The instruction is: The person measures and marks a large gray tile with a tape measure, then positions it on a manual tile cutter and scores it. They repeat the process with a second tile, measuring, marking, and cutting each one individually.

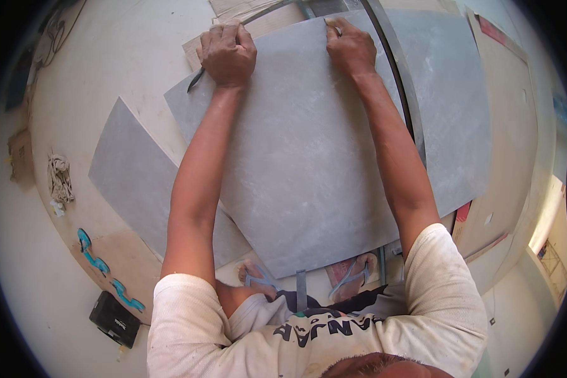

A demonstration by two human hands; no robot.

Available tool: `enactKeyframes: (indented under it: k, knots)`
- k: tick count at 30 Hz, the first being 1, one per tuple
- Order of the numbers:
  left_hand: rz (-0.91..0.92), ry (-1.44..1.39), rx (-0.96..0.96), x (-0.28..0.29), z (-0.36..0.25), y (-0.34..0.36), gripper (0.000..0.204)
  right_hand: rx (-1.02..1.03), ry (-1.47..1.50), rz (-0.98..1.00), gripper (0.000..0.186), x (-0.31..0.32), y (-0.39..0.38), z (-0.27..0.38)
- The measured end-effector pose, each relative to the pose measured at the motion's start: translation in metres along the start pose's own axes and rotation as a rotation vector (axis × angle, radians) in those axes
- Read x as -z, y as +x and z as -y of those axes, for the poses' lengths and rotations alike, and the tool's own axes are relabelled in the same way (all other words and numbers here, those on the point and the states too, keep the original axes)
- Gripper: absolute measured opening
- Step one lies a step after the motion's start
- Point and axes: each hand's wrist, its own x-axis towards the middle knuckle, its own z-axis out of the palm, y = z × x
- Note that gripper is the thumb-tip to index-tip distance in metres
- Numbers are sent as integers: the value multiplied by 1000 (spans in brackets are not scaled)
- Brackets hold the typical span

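A large grey tile [290, 145] lies in front of me, reaching from my feet to beyond my hands. My left hand [228, 53] is closed at its far left edge, the fingers curled over the rim. A dark, thin, pointed thing [196, 80] sticks out beside that hand; whether the fingers hold it cannot be made out. Farther right, my right hand [351, 49] is closed on the far edge of the tile, thumb and forefinger near the rim. Its other fingertips are hidden. A long dark metal rail [397, 69] runs close by the right forearm.
Another grey tile [450, 107] lies right of the rail, and a cut grey piece [132, 170] at left. Teal suction-cup handles [93, 252], a black case [114, 319] and a crumpled rag [60, 179] lie on the left. My sandalled feet [258, 277] are at the near edge.
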Motion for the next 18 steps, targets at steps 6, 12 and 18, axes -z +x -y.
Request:
enactKeyframes:
  k: [6,12,18]
  knots:
    - [24,-4,0,3,-5,-1,9,-15,-25,23,24,0,-5,-9]
    - [26,-4,18,0,-2,-1,8,-19,-6,19,23,-3,6,-2]
    - [10,19,-1,3,-2,-1,9,-51,-40,97,24,1,-5,-4]
